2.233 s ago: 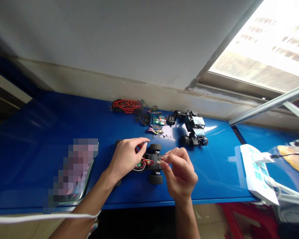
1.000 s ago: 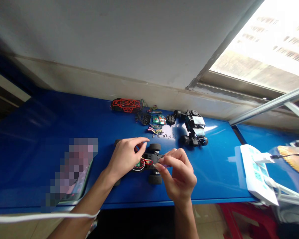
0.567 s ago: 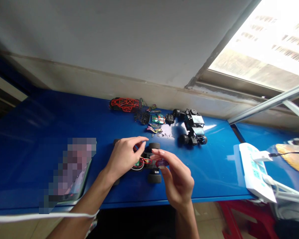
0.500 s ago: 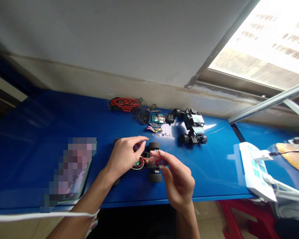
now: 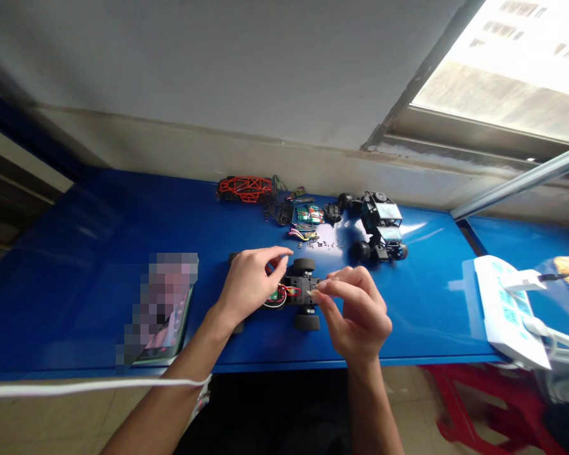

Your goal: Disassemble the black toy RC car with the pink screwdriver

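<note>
A black toy car chassis (image 5: 305, 287) lies on the blue table, with a green circuit board, red and white wires and thick black wheels. My left hand (image 5: 249, 281) covers its left half, with fingers curled over it and a gap between thumb and forefinger tips. Its other fingers are mostly hidden. Over the right end of the chassis, my right hand (image 5: 360, 309) is closed in a pinch, thumb against forefinger. Whatever lies between those tips is too small to make out.
Behind the chassis are a red-framed toy car (image 5: 246, 189), a green car body (image 5: 310, 215), wires (image 5: 303, 234) and several small screws (image 5: 325, 244). A black toy truck (image 5: 382, 227) stands right of them. A phone or tablet (image 5: 173, 328) and a white power strip (image 5: 507, 309) flank the work area.
My right hand has shifted right and up off the chassis, its fingers drawn into a tighter pinch; the reddish-purple item at its fingertips no longer shows. The whole view has shifted slightly.
</note>
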`<control>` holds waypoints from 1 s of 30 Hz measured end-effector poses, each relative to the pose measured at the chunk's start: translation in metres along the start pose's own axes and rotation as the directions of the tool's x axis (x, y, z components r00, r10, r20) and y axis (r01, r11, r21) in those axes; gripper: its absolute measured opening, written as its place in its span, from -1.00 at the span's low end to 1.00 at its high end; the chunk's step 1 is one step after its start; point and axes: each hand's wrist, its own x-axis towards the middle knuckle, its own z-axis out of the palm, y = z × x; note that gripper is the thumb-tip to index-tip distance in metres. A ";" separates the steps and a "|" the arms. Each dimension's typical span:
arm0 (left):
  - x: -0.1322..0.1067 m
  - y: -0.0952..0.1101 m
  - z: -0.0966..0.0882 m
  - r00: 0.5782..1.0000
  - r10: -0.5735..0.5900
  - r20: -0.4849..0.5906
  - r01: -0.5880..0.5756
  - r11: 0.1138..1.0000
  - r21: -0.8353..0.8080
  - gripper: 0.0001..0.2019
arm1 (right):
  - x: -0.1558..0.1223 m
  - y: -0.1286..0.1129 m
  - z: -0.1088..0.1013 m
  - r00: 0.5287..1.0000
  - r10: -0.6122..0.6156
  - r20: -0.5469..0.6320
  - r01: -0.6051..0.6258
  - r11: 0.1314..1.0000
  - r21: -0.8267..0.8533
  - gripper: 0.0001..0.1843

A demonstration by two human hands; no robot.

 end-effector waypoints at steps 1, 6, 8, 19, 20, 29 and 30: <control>0.000 0.000 0.000 1.000 -0.002 0.004 0.002 1.000 0.000 -0.79 | 0.000 0.001 -0.001 1.000 0.004 0.000 -0.004 1.000 -0.001 -0.65; 0.000 0.000 0.000 1.000 -0.011 0.025 0.011 1.000 0.002 -0.79 | 0.000 -0.002 -0.009 0.978 0.089 0.190 -0.101 0.993 0.055 -0.40; 0.000 0.000 -0.001 0.999 -0.004 0.036 0.004 1.000 -0.004 -0.79 | -0.001 -0.004 -0.010 0.967 0.104 0.233 -0.124 0.990 0.074 -0.35; 0.000 0.000 0.000 0.996 0.036 0.076 -0.038 0.999 0.028 -0.79 | 0.002 -0.007 -0.005 0.983 0.047 0.176 -0.060 0.996 0.069 -0.41; 0.000 -0.001 0.000 0.996 0.038 0.081 -0.041 0.998 0.037 -0.80 | 0.003 -0.006 -0.004 0.985 0.056 0.163 -0.067 0.996 0.061 -0.46; -0.001 0.001 -0.002 0.993 0.050 0.106 -0.056 0.997 0.052 -0.82 | 0.009 -0.007 -0.002 0.972 0.103 0.210 -0.126 0.987 0.099 -0.53; -0.001 0.002 -0.003 0.992 0.053 0.115 -0.060 0.997 0.056 -0.81 | 0.009 -0.008 -0.005 0.963 0.117 0.243 -0.148 0.983 0.113 -0.49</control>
